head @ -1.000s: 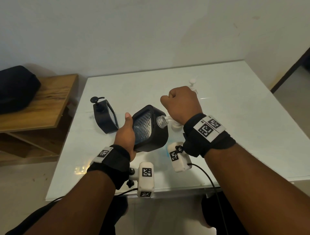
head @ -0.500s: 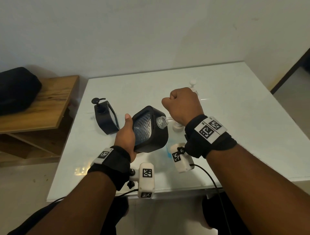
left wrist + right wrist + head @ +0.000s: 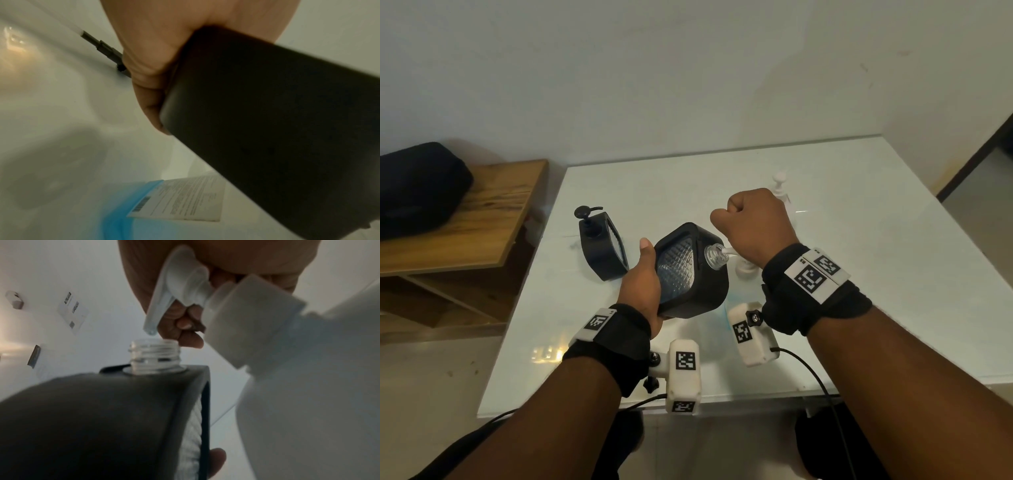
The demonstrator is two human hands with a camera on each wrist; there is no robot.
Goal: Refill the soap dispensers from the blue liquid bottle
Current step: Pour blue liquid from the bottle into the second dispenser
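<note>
Landmark: the open black dispenser [image 3: 690,270], held tilted above the white table [image 3: 859,246], its clear threaded neck [image 3: 714,255] bare and pointing right.

Far left of it: dark bag [image 3: 417,190] on a wooden shelf [image 3: 465,219], off the table.

Just left of it: a second black dispenser [image 3: 602,245], upright on the table, black pump head on.

At its left side: left hand [image 3: 642,284], thumb up along the near face, fingers wrapped under the base. The left wrist view shows the fingers [image 3: 148,68] pressed against the dark body. Firm wrap, dispenser clear of the table.

Below it: blue liquid bottle [image 3: 144,204], standing on the table, white printed label facing the left wrist camera. In the head view only a pale blue patch shows between the dispenser and the right wrist camera.

At its neck, right side: right hand [image 3: 753,226], closed into a fist over the white pump head [image 3: 185,282] of the blue liquid bottle, fingers curled under it. The white spout [image 3: 154,305] points down with its tip just above the open neck, not touching. A drop hangs at the tip.

Behind the right hand, farther from the landmark: white pump bottle [image 3: 779,185], upright, mostly hidden.
</note>
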